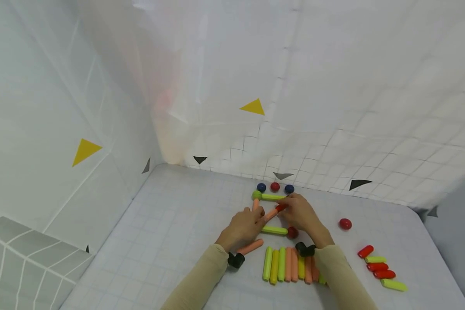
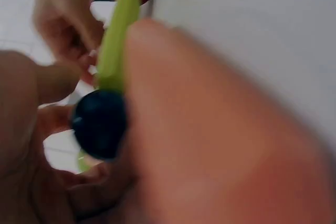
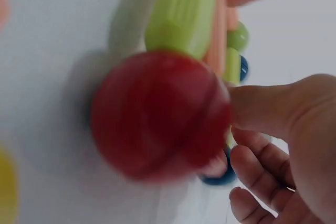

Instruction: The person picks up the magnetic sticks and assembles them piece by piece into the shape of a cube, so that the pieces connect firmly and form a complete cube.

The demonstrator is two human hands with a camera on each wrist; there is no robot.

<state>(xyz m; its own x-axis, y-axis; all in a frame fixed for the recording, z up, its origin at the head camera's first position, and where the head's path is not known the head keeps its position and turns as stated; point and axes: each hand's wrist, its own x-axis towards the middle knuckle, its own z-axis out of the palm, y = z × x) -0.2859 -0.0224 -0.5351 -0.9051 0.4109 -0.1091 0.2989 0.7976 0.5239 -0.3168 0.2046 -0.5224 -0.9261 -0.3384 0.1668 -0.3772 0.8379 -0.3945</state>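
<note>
My left hand point(image 1: 243, 227) is at the near-left corner of a frame of rods and balls. Its thumb and fingers grip a dark blue ball point(image 2: 101, 124), which the hand covers in the head view. A lime rod point(image 1: 274, 230) runs from that ball to a red ball point(image 1: 292, 233). My right hand point(image 1: 300, 212) pinches a short red rod point(image 1: 281, 207) inside the frame, in line with a slanting orange rod point(image 1: 270, 215). Another orange rod point(image 1: 255, 204) leads up to a green ball point(image 1: 257, 195), joined to a far lime rod point(image 1: 272, 197). The right fingertips are partly hidden.
Blue and red balls point(image 1: 275, 187) line the back. A loose orange rod point(image 1: 250, 246) lies by the left wrist. Several lime, yellow and orange rods point(image 1: 281, 264) form a row in front. Short red and lime rods point(image 1: 377, 267) and a red ball point(image 1: 345, 224) lie to the right.
</note>
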